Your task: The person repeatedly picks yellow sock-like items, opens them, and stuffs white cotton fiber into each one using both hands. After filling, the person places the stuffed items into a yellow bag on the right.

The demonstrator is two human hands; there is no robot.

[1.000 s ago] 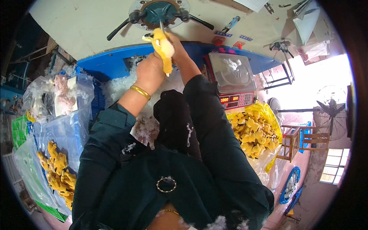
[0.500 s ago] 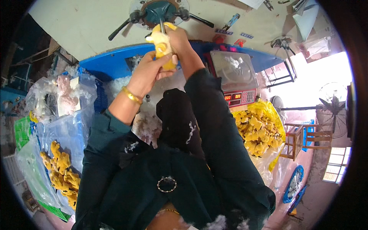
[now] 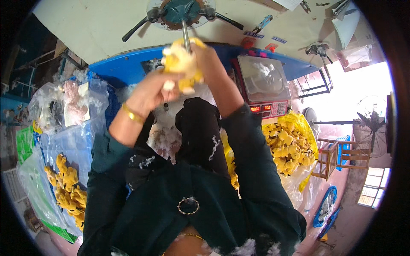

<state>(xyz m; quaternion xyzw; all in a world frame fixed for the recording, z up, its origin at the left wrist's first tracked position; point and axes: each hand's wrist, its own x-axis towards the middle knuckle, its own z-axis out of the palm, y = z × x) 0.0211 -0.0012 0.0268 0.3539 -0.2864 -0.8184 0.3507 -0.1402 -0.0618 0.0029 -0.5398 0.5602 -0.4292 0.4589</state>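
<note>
A small yellow and cream plush toy hangs at the end of a metal filling tube, which seems to go into its upper part. My right hand is closed on the toy's right side, close to the tube. On its lower left my left hand grips it, with a gold bangle on the wrist. Motion smears the toy and the left hand, so some fingers are hard to make out. Above, the tube comes out of a dark round machine mouth with a black handle on either side.
Right of my arm stands a red scale with white fluff on its pan. A yellow sack of plush pieces sits below it. To my left, more yellow plush toys lie on plastic sheeting. Pliers rest on the worktop.
Both hands have brought the plush toy down along the tube, baring more metal. My left hand has swung left and lower, and the toy has turned.
</note>
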